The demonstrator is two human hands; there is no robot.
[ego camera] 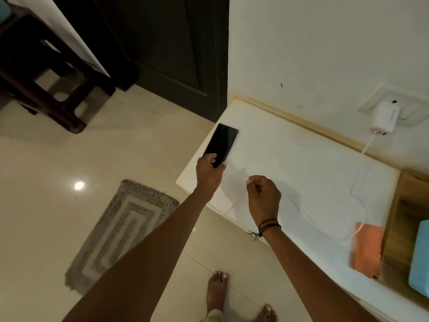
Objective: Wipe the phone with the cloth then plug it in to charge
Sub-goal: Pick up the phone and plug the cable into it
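Observation:
A black phone (221, 142) lies screen up at the left end of the white counter (290, 159). My left hand (210, 173) grips its near end. My right hand (263, 196) hovers just to the right, fingers loosely curled with nothing seen in them. A white cable (358, 198) runs from the white charger (384, 119) in the wall socket, loops across the counter and passes under my left wrist; its plug end is hidden. An orange cloth (366, 249) lies flat at the counter's right end, away from both hands.
A blue box (420, 256) sits on a wooden surface (404, 217) right of the cloth. Left of the counter are a dark door (174, 54), a dark wooden stool (46, 77) and a grey floor mat (123, 228). My bare feet (217, 291) stand on the tiles.

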